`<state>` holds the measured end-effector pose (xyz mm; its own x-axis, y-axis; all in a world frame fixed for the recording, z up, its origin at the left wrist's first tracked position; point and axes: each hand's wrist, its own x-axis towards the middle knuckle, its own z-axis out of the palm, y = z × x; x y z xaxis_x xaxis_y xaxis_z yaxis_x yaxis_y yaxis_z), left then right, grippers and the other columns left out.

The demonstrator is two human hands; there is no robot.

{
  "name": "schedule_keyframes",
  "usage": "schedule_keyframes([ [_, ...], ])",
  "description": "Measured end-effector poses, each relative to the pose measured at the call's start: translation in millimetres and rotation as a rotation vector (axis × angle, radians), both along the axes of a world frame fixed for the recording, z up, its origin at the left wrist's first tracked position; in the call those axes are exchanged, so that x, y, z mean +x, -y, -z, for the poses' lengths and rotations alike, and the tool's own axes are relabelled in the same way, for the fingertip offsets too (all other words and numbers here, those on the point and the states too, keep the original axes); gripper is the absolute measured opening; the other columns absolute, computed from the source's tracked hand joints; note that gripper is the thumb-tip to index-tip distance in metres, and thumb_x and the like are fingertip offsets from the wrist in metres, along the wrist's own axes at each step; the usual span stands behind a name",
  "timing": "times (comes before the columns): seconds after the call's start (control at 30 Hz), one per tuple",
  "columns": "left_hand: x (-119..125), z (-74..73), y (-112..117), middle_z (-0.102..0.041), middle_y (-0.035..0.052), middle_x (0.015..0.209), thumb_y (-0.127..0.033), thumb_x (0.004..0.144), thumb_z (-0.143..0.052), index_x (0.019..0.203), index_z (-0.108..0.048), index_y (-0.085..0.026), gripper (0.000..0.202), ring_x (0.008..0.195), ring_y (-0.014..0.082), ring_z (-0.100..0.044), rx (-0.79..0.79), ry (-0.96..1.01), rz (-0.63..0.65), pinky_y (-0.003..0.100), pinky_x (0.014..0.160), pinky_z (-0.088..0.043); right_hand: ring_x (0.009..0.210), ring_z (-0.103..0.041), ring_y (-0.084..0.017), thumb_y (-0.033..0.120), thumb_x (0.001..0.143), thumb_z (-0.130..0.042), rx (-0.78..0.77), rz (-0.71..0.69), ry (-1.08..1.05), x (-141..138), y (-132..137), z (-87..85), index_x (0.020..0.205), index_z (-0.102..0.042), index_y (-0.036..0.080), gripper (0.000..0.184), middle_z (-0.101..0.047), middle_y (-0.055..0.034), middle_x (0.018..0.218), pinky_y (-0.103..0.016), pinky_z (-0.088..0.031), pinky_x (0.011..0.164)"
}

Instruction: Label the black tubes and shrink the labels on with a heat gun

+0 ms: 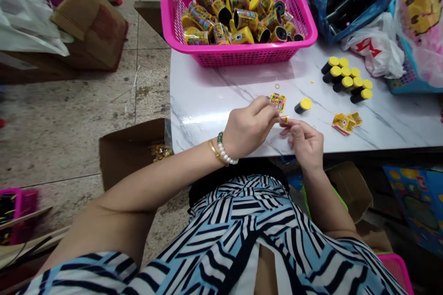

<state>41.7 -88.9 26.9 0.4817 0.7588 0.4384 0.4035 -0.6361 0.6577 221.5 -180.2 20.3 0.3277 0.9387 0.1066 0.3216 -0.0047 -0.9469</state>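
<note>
My left hand (249, 128) pinches a small colourful printed yellow label (278, 102) above the white marble tabletop (221, 101). My right hand (303, 144) is close beside it, its fingertips holding a small rolled yellow piece (284, 120). Just right of the label stands a black tube with a yellow cap (303, 105), lying tilted on the table. A loose pile of yellow labels (346, 123) lies further right. Beyond it, several capped black tubes (346, 80) lie in rows. A tiny ring (277, 86) sits above my hands.
A pink plastic basket (238, 16) heaped with yellow-and-black printed tubes stands at the table's back. Plastic bags (377, 46) crowd the right end. Cardboard boxes (128, 152) stand on the tiled floor left of the table and beneath it.
</note>
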Motion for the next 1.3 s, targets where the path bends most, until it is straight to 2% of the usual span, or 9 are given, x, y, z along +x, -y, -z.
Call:
schedule_keyframes([
  [0.13,-16.8,10.1,26.2,-0.073,0.0093,0.101,-0.04,0.107,-0.06,0.104,-0.077,-0.021,0.025,0.08,0.0169,-0.065,-0.043,0.064,-0.013,0.028,0.073,-0.053,0.06,-0.06,-0.012,0.053,0.084,-0.086,-0.089,-0.002,-0.234,-15.8,-11.7,8.0,0.089,-0.08,0.019,0.035,-0.075,-0.001,0.075,-0.027,-0.055,0.063],
  [0.23,-28.4,17.8,36.0,-0.073,0.0071,0.098,-0.039,0.103,-0.068,0.105,-0.076,-0.02,0.021,0.07,0.0142,-0.06,-0.115,0.205,-0.157,0.027,0.07,-0.053,0.057,-0.057,-0.01,0.052,0.084,-0.086,-0.086,0.016,-0.26,-26.3,-15.1,10.9,0.086,-0.078,0.019,0.034,-0.07,0.0015,0.07,-0.025,-0.052,0.06],
  [0.37,-42.9,11.4,49.1,-0.07,0.0038,0.084,-0.035,0.101,-0.071,0.091,-0.075,-0.02,0.019,0.068,0.0137,-0.057,-0.255,0.362,-0.316,0.026,0.067,-0.049,0.058,-0.054,-0.01,0.057,0.091,-0.078,-0.024,0.08,-0.173,-39.9,-12.7,10.7,0.082,-0.072,0.02,0.038,-0.065,0.0026,0.067,-0.024,-0.047,0.058],
  [0.53,-44.8,1.7,62.8,-0.069,0.0027,0.076,-0.033,0.1,-0.073,0.088,-0.08,-0.02,0.019,0.067,0.0137,-0.057,-0.397,0.501,-0.269,0.027,0.065,-0.047,0.059,-0.052,-0.011,0.058,0.096,-0.071,0.017,0.109,-0.108,-55.3,-10.1,11.7,0.075,-0.065,0.02,0.044,-0.061,0.0028,0.065,-0.024,-0.045,0.057],
  [0.83,-35.9,9.6,54.8,-0.073,0.005,0.081,-0.034,0.095,-0.079,0.095,-0.085,-0.018,0.017,0.07,0.0134,-0.059,-0.535,0.611,-0.264,0.025,0.065,-0.049,0.067,-0.059,-0.013,0.049,0.102,-0.067,0.119,0.043,-0.03,-56.3,-6.9,24.0,0.08,-0.068,0.021,0.035,-0.067,0.0013,0.075,-0.027,-0.049,0.065],
  [0.97,-33.8,19.7,50.1,-0.071,0.004,0.078,-0.034,0.086,-0.088,0.094,-0.086,-0.017,0.019,0.066,0.0116,-0.057,-0.626,0.684,-0.217,0.023,0.061,-0.047,0.08,-0.067,-0.016,0.04,0.104,-0.064,0.213,-0.052,0.118,-56.1,-5.4,27.3,0.092,-0.071,0.022,0.023,-0.071,-0.0015,0.087,-0.031,-0.055,0.075],
  [1.07,-35.7,24.3,46.2,-0.072,0.0052,0.082,-0.033,0.079,-0.092,0.09,-0.087,-0.018,0.019,0.069,0.0121,-0.061,-0.617,0.724,-0.223,0.023,0.062,-0.048,0.083,-0.066,-0.016,0.03,0.102,-0.068,0.309,-0.133,0.28,-57.2,-6.7,27.1,0.099,-0.071,0.023,0.008,-0.071,-0.0019,0.091,-0.032,-0.054,0.078],
  [1.2,-40.7,21.7,42.1,-0.074,0.0053,0.085,-0.028,0.076,-0.094,0.084,-0.087,-0.02,0.013,0.074,0.012,-0.062,-0.595,0.729,-0.278,0.022,0.064,-0.049,0.078,-0.062,-0.016,0.024,0.101,-0.069,0.343,-0.157,0.437,-59.5,-10.1,26.0,0.099,-0.07,0.023,0.002,-0.069,-0.0015,0.088,-0.031,-0.051,0.073],
  [1.3,-43.3,16.8,41.8,-0.076,0.0062,0.085,-0.032,0.072,-0.096,0.078,-0.086,-0.018,0.018,0.075,0.013,-0.065,-0.704,0.737,-0.296,0.022,0.067,-0.051,0.077,-0.062,-0.016,0.026,0.103,-0.067,0.321,-0.15,0.474,-63.1,-11.0,27.7,0.096,-0.069,0.023,0.007,-0.068,-0.0015,0.084,-0.032,-0.051,0.071],
])
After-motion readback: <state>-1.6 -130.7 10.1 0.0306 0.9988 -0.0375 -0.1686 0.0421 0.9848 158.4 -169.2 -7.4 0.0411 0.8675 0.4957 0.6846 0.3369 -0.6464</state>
